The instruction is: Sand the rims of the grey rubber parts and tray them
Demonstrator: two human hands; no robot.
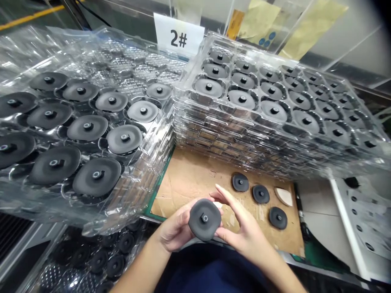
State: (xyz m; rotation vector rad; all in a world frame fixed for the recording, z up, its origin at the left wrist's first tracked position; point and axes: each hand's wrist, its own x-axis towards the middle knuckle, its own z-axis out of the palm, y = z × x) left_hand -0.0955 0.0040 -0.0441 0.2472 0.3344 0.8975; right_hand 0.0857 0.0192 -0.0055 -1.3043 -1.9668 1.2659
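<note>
A round black disc (204, 219) with a small centre hub is held up in front of me, just above the near edge of a brown cardboard sheet (189, 179). My left hand (174, 230) grips it from behind and below, fingers curled round its rim. My right hand (241, 221) touches the disc's right edge with thumb and lower fingers while its index finger points up and left. Three more black discs (240, 182) (260, 194) (277, 217) lie in a diagonal row on the cardboard to the right.
A clear plastic tray stack (91, 191) with several black discs stands at left. Another tall stack of filled trays (220, 134) stands at back right. A "2#" sign (179, 37) sits behind them. A white wedge piece (284, 196) lies on the cardboard. More discs (106, 260) lie below left.
</note>
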